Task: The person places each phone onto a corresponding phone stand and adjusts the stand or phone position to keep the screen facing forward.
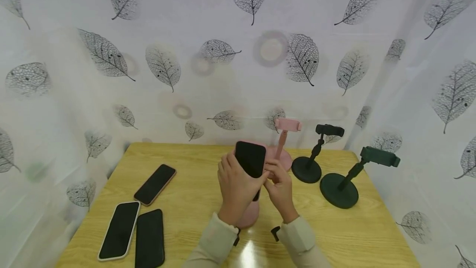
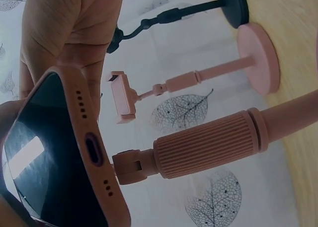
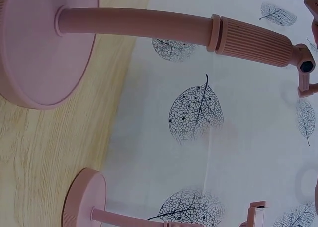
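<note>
A smartphone (image 1: pixel 251 158) in a pink case stands upright with its dark screen toward me. My left hand (image 1: pixel 236 185) grips it from the left, its thumb across the lower screen. At the phone's right edge, the curled fingers of my right hand (image 1: pixel 280 187) hold its side. Behind it rises a pink phone stand (image 2: pixel 203 145), its ribbed neck joint meeting the back of the case; the clamp is hidden by phone and hands. The round base (image 3: pixel 44 48) rests on the table. The left wrist view shows the phone's charging port (image 2: pixel 93 149).
Behind to the right stand another pink phone stand (image 1: pixel 288 125), a black stand (image 1: pixel 306 170) and a dark green stand (image 1: pixel 339 191). On the table's left lie a pink-edged phone (image 1: pixel 155 184), a white-cased phone (image 1: pixel 120 230) and a black phone (image 1: pixel 150 239). A leaf-print curtain (image 1: pixel 230 90) borders the table.
</note>
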Demonstrator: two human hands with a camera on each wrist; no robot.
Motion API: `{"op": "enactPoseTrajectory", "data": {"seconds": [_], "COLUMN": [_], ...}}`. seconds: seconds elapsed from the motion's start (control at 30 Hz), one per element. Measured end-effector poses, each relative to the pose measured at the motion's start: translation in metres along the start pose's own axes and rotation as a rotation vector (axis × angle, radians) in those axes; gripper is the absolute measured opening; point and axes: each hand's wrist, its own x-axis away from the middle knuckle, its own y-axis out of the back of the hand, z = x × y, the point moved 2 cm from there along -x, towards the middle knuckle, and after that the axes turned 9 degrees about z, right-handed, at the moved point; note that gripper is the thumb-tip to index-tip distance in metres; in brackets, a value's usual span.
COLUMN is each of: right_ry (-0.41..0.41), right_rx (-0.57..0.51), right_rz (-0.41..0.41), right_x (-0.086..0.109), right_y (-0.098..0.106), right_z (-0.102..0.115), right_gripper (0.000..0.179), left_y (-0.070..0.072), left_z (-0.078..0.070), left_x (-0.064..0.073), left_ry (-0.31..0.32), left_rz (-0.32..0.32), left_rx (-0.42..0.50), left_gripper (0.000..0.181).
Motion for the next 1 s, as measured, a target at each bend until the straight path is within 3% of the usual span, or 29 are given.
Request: {"op": "enactPoseTrajectory", "data": {"seconds": [0.33,0.57,0.8,1.0], "right_ry": [0.029,0.079,0.126,0.083], "right_rx": [0.021,-0.004,-0.034,-0.095], "right_rz": [0.02,0.06,0.106,0.161], "right_x": [-0.001,-0.004,-0.005,-0.004], "right_y": [0.006,0.009,0.013,0.019], "right_z": [-0.003,0.001,0.003,0.004], "right_gripper": [0.028,0.026,0.02,0.021], "left_y": [-0.001,-0.001,0.001,0.001], "left_z": [0.003,0.004,0.005,0.002], "left_x": [0.001,0.001,0.001,-0.001], "left_ry": [0.02,0.017,0.035,0.028], "left_rz": [0.004,-0.013,0.035,0.074], "left_rx": [0.02,0.007,0.05,0.06], "left_gripper": [0.093,0.093,0.095,0.092]}}
